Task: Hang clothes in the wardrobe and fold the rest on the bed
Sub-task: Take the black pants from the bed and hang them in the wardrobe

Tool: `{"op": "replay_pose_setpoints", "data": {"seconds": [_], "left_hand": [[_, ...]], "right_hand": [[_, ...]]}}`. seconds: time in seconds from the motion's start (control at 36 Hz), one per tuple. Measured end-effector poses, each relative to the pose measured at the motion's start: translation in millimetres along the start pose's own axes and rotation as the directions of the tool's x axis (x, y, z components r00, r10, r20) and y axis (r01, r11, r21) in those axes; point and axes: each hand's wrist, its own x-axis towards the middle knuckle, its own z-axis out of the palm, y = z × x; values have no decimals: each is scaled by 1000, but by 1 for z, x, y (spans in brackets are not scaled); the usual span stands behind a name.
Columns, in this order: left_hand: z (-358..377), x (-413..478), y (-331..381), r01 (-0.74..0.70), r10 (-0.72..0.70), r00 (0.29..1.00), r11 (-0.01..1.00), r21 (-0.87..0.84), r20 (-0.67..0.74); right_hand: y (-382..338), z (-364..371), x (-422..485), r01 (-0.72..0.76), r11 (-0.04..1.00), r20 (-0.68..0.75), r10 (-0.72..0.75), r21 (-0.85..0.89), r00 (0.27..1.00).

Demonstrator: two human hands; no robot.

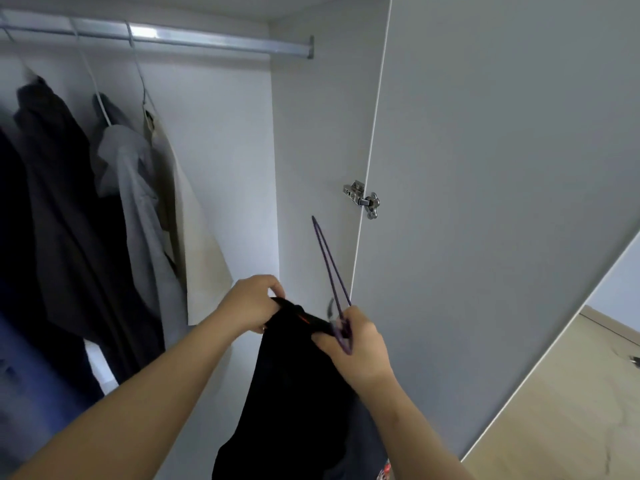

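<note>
black garment point(294, 393): its top edge is stretched between the two hands, with the rest hanging straight down below the fingers to the bottom of the view.
look of it: plain black and soft, bunched at the held edge, with a small orange-red mark on that edge between the hands.
left hand point(252, 303): fingers point(275, 289) curled over and pinching the garment's left end.
right hand point(356, 348): fingers curled, gripping the garment's right end together with the purple hanger point(329, 265).
purple hanger: thin wire seen nearly edge-on, rising from the right fingers and leaning slightly left, its far tip well above both hands.
wardrobe point(311, 133): open, its white side panel just behind the hanger.
rail point(173, 38): metal, high above the fingers and to their left.
hung clothes: a dark jacket point(52, 168), a grey garment point(128, 174) and a cream garment point(194, 237), up and left of the left fingers.
door point(485, 168): open, right of the right fingers, with its hinge point(363, 200) above them.
floor point(571, 393): pale, lower right.
</note>
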Motion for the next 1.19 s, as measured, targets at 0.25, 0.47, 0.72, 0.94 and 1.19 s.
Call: {"op": "replay_pose_setpoints", "data": {"seconds": [0.25,0.47,0.72,0.94,1.19], "left_hand": [[-8,-9,-21,316,-208,947,746,-586,245],[-5,-27,-23,420,-29,887,463,-781,460],[-2,-17,-14,15,-4,985,998,-64,172],[-4,-13,-9,60,-2,913,990,-130,408],[-18,-5,-12,440,-361,893,581,-685,268]], "right_hand": [[21,0,1,-122,987,-27,120,-103,992],[32,-6,7,-177,983,-107,181,46,978],[30,-10,1,-172,979,-91,182,105,979],[22,-15,-5,-196,925,-5,209,324,978],[8,-29,-1,-56,840,-139,155,539,978]]}}
